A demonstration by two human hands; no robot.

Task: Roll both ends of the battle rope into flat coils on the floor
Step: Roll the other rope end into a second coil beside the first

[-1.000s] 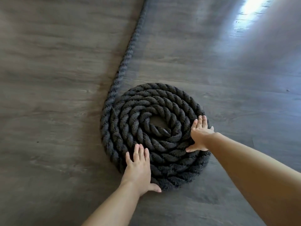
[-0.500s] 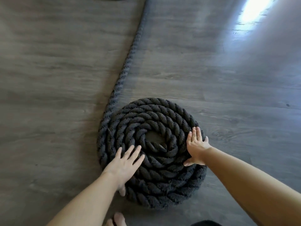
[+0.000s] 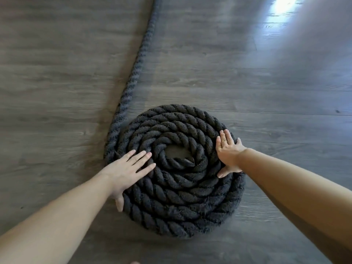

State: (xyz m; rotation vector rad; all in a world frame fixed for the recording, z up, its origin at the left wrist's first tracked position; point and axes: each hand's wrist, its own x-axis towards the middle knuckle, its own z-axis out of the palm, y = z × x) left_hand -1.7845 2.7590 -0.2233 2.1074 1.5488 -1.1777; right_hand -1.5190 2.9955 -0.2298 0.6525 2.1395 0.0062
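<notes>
A thick black twisted battle rope lies wound into a flat coil (image 3: 177, 193) of several turns on the wooden floor, with a small gap at its centre. The rope's free length (image 3: 136, 69) runs from the coil's left side up and away to the top edge. My left hand (image 3: 127, 171) lies flat on the coil's left part, fingers straight and spread, thumb down at the outer edge. My right hand (image 3: 227, 151) presses flat on the coil's right part, fingers straight and together.
Grey-brown wooden floor (image 3: 276, 103) surrounds the coil on all sides. A bright patch of light (image 3: 282, 8) falls on the floor at the top right. A toe tip shows at the bottom edge.
My left hand has moved from the coil's near edge round to its left side. The right hand has stayed on the right part. The coil has turned slightly.
</notes>
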